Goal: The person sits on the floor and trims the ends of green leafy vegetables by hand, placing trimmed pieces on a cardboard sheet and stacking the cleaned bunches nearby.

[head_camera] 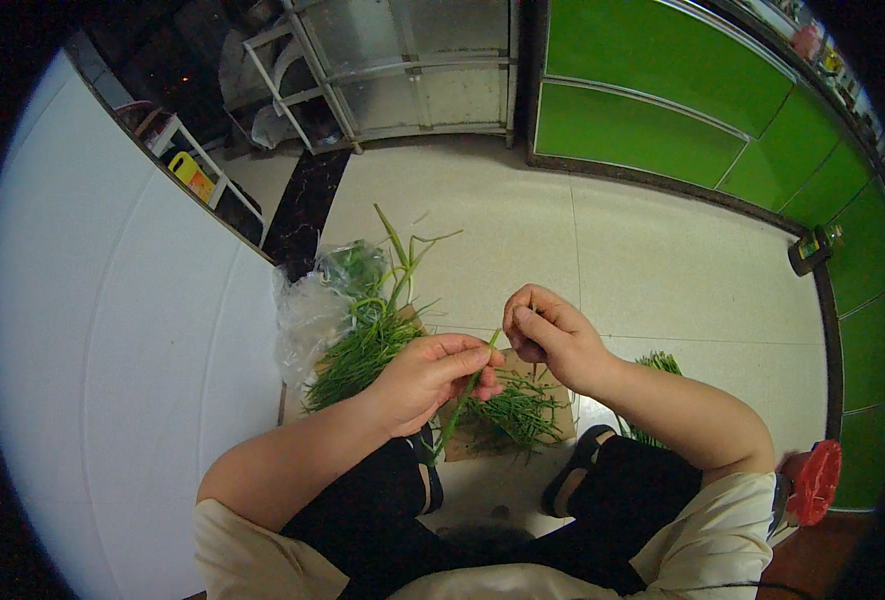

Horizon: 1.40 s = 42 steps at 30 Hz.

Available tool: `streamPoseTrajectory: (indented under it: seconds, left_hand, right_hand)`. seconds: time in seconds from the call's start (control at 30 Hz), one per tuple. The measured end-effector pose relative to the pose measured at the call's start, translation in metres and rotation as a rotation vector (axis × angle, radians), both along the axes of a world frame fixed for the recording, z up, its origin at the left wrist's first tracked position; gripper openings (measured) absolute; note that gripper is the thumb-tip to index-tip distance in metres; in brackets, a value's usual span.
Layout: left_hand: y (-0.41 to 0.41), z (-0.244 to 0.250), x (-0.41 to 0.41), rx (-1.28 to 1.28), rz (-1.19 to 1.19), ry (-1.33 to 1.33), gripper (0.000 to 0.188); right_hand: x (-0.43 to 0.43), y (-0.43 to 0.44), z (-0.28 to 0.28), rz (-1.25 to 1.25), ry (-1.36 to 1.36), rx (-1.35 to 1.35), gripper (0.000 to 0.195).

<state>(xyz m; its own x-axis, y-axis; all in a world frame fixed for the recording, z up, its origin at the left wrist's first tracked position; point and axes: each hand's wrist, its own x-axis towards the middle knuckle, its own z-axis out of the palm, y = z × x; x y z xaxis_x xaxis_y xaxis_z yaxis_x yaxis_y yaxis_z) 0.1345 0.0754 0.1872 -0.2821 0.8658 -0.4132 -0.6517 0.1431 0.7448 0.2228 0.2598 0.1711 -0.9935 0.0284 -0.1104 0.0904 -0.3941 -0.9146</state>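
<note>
My left hand [442, 367] pinches a long green vegetable stalk [457, 416] between thumb and fingers. The stalk slants down towards my left foot, its short upper end poking above the fingertips. Just right of that end, my right hand [551, 330] is curled closed, with a thin dark scrap [534, 307] showing at the thumb; most of it is hidden. Below both hands, a heap of short green stalk pieces [521, 409] lies on flat cardboard [472, 448]. A larger pile of thin green stalks [363, 356] lies left, beyond my left forearm.
Clear plastic bags [303, 322] and long green leaves [405, 262] adjoin the left pile. Another stalk bundle [660, 364] is partly behind my right forearm. A white panel [142, 300] borders the left. Green cabinets [637, 124], a dark bottle [810, 251] and a red-topped container [814, 484] stand right.
</note>
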Motion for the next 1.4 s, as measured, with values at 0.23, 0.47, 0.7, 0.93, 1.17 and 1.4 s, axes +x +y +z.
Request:
streamPoseTrajectory:
  seconds: [0.23, 0.47, 0.7, 0.93, 1.17, 1.4]
  left_hand:
    - [-0.001, -0.007, -0.002, -0.122, -0.114, 0.303, 0.019]
    - [-0.010, -0.002, -0.017, -0.192, 0.093, 0.355, 0.013]
    - [-0.029, 0.001, -0.042, -0.200, 0.290, 0.474, 0.014]
    - [-0.048, -0.007, -0.062, -0.186, 0.384, 0.554, 0.023]
    - [-0.069, -0.007, -0.072, -0.296, 0.419, 0.657, 0.018]
    - [-0.078, -0.013, -0.073, -0.179, 0.437, 0.676, 0.010]
  right_hand:
    - [-0.004, -0.007, -0.006, 0.159, 0.101, 0.635, 0.033]
    - [0.002, 0.015, -0.061, 0.136, -0.094, 0.491, 0.033]
    - [0.009, 0.013, -0.133, 0.400, -0.158, 1.244, 0.036]
    - [-0.004, -0.016, -0.245, 0.530, 0.055, 1.527, 0.027]
    - [-0.098, -0.099, -0.292, 0.422, -0.233, 1.235, 0.036]
    - [-0.138, -0.156, -0.319, -0.026, -0.033, 1.427, 0.022]
